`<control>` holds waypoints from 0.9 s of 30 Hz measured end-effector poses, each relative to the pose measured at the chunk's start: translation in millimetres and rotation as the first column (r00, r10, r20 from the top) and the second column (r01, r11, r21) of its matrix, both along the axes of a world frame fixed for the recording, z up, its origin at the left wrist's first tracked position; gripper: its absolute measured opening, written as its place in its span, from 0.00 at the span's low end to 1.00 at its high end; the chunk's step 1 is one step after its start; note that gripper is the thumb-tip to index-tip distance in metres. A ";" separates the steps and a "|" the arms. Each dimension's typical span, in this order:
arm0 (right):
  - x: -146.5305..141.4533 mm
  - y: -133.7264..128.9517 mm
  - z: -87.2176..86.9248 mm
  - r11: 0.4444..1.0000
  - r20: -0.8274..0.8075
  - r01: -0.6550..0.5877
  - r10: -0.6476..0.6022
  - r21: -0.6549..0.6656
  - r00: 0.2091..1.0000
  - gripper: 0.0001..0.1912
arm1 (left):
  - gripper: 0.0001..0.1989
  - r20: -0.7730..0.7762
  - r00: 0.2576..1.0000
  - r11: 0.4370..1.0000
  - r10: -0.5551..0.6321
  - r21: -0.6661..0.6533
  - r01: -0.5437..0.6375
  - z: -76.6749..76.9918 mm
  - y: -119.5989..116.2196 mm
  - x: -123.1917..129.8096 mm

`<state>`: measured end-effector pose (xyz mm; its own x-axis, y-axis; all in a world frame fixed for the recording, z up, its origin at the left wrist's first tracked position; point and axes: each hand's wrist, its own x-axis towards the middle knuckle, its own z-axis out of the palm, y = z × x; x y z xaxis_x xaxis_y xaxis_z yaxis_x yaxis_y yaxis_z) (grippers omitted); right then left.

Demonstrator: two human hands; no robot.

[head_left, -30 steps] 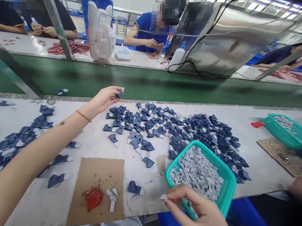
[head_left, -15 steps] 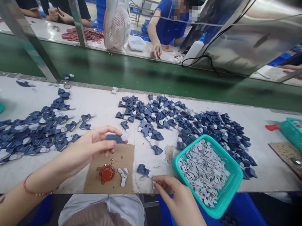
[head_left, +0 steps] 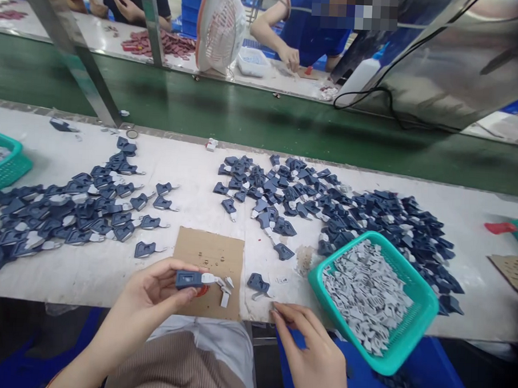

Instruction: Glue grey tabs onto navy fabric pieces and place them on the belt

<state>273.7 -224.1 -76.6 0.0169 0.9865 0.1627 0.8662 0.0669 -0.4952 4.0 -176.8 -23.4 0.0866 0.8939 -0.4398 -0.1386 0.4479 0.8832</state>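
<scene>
Between the thumb and fingers of my left hand [head_left: 162,290] is a dark blue part [head_left: 189,279] with a pale grey tip pointing right. It hangs over the brown cardboard [head_left: 211,246] and partly hides a red cap [head_left: 202,291]. Small grey pieces [head_left: 225,291] lie on the cardboard just right of that tip. My right hand [head_left: 310,348] is at the table's front edge, thumb and index finger pinched together; what they hold, if anything, is too small to name. Another blue part [head_left: 258,282] lies on the table above those fingertips.
A green basket [head_left: 424,298] of grey pieces stands at the right, beside a large pile of blue parts [head_left: 382,213]. More blue parts [head_left: 82,206] cover the left. Behind the green strip [head_left: 228,112], a person [head_left: 313,33] works near a fan [head_left: 221,32].
My left hand has moved down toward the front edge with the blue part. A blue part now lies above it, left of the cardboard. The camera view has shifted.
</scene>
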 end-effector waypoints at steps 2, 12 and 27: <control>1.7 -1.3 -1.0 1.000 0.036 -0.020 0.019 0.017 0.999 0.11 | 0.08 0.008 1.000 1.000 0.001 -0.003 -0.001 -1.7 -2.8 -3.2; -0.1 -15.5 -7.6 0.986 0.184 -0.124 0.102 0.115 0.978 0.14 | 0.09 0.050 0.998 0.997 -0.033 0.077 0.029 -16.8 -9.2 -9.9; -14.3 9.3 21.6 0.990 -0.188 -0.002 -0.025 -0.144 0.982 0.10 | 0.09 0.290 0.937 0.962 0.192 -0.245 -0.121 -15.8 -13.6 -28.8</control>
<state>259.4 -214.8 -55.0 0.0449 0.9989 0.0124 0.7566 -0.0259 -0.6534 -24.8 -190.4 -39.2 0.1163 0.7911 -0.6005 -0.4726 0.5759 0.6671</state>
